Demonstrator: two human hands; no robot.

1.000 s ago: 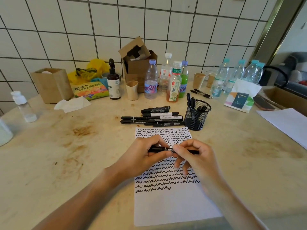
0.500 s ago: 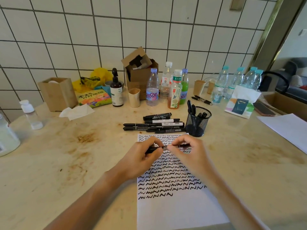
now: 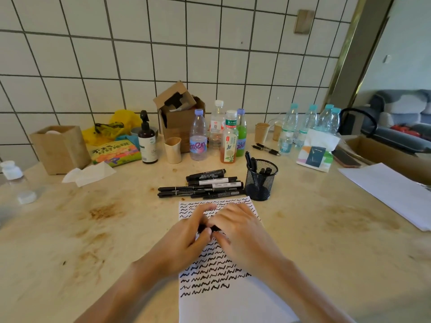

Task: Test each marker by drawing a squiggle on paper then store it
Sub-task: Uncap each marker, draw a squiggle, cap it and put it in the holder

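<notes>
Fingers point(image 3: 205, 231) of the left hand point(image 3: 184, 243) and of the right hand point(image 3: 242, 231) curl in toward each other and pinch a black marker point(image 3: 208, 228) between them, of which only a short dark stretch shows in the gap. The two hands meet knuckle to knuckle, a hold that suits pressing a cap on or pulling one off; which of the two it is cannot be told, since cap and tip are both hidden.

Directly beneath the fingers lies the paper point(image 3: 224, 306), filled with rows of black squiggles from its far edge down past the wrists, with bare white only at the near end. That keeps the testing surface right under the pen.

Just beyond the fingertips, past the sheet's far edge, a row of markers point(image 3: 205, 186) lies side by side on the stained table point(image 3: 81, 241), probably those waiting to be tried. To the right of that row stands a mesh pen cup point(image 3: 261, 180) with a few markers upright in it, likely the store, within easy reach of the right hand.
</notes>
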